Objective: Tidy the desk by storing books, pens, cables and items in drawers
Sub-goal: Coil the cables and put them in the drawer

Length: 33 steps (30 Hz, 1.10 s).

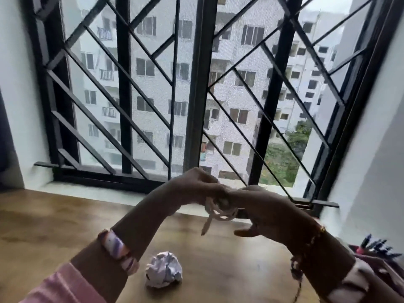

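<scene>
At twelve o'clock we face a wide window behind a black metal grille of uprights and diagonals, grey daylight coming through it. Beyond stands a pale apartment block, with greenery at two o'clock. White walls flank it at nine and three o'clock; the brown wooden table fills six o'clock.

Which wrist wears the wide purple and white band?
The left wrist. The right wrist has only a thin gold chain and a dark thread.

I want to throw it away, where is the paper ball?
The crumpled paper ball lies on the wooden desk, near the bottom middle, between the two forearms.
</scene>
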### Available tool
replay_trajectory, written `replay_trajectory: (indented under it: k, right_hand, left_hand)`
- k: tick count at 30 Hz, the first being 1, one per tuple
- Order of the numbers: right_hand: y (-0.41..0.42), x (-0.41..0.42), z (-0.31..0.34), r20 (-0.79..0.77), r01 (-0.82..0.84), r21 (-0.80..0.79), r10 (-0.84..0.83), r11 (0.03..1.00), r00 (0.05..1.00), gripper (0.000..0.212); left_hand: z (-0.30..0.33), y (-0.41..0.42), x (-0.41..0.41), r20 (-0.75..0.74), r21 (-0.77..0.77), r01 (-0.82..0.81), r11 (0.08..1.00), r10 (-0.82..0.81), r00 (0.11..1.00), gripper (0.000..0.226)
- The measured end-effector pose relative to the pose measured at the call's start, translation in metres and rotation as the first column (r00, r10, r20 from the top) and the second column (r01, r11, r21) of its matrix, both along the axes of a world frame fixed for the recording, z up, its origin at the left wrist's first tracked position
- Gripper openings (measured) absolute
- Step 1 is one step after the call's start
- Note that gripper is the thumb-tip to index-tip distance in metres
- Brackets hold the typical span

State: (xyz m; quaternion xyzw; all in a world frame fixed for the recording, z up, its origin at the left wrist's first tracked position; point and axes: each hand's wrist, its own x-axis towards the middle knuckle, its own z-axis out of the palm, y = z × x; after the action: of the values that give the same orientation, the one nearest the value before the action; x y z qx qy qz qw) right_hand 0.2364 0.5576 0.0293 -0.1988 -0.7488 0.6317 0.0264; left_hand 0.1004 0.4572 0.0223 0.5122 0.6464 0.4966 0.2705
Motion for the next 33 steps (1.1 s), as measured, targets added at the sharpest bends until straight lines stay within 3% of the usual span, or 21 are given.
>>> replay_trajectory:
  k: [3,5,7,9,11,14,17,21,24,26,29,33]
  right_hand:
    - [0.001,-0.006,0.01,-0.061,-0.031,-0.083,0.026,0.996,0.998,0.006]
    - [-0.001,-0.011,0.019,-0.057,-0.06,0.033,0.061,0.998,0.996,0.008]
    - [-0.004,-0.014,0.025,-0.052,-0.019,0.273,0.034,0.962,0.998,0.018]
    - [-0.006,-0.013,0.027,-0.177,0.104,0.396,-0.035,0.912,0.984,0.023]
    - [-0.005,-0.006,0.024,-0.369,0.248,0.413,-0.087,0.876,0.925,0.031]
    - [0.0,0.014,0.014,-0.56,0.35,0.438,-0.053,0.828,0.827,0.037]
    - [-0.002,0.035,0.003,-0.627,0.341,0.331,-0.065,0.88,0.776,0.031]
    - [-0.014,0.057,-0.004,-0.665,0.311,0.406,0.045,0.859,0.745,0.029]
    - [-0.024,0.076,-0.005,-0.741,0.296,0.306,0.031,0.905,0.671,0.029]
    - [-0.033,0.088,-0.008,-0.797,0.31,0.18,-0.046,0.933,0.602,0.023]
    - [-0.049,0.108,-0.009,-0.825,0.307,-0.033,-0.2,0.951,0.529,0.017]
    - [-0.066,0.127,-0.008,-0.789,0.221,-0.292,-0.366,0.93,0.494,0.013]
  left_hand:
    - [-0.002,-0.006,0.004,0.237,0.137,0.026,0.99,-0.058,0.97,0.022]
    - [0.001,-0.01,0.006,0.366,0.178,-0.005,0.984,-0.062,0.928,0.029]
    - [0.004,-0.009,0.007,0.383,0.164,-0.102,0.981,0.032,0.923,0.034]
    - [0.004,-0.006,0.011,0.379,0.132,-0.235,0.963,0.17,0.91,0.035]
    - [0.001,-0.001,0.018,0.386,0.091,-0.289,0.953,0.234,0.892,0.043]
    - [-0.001,0.0,0.037,0.417,0.022,-0.221,0.975,0.192,0.889,0.058]
    - [0.0,-0.003,0.061,0.49,-0.014,-0.114,0.993,0.106,0.865,0.05]
    - [-0.002,-0.008,0.095,0.558,-0.044,-0.174,0.984,0.169,0.812,0.056]
    - [0.002,-0.014,0.123,0.631,0.023,-0.239,0.971,0.171,0.757,0.058]
    - [0.004,-0.019,0.141,0.63,0.083,-0.23,0.97,0.127,0.766,0.053]
    - [0.006,-0.025,0.17,0.504,0.117,-0.25,0.961,0.16,0.849,0.052]
    - [0.003,-0.03,0.199,0.237,0.229,-0.434,0.872,0.382,0.893,0.037]
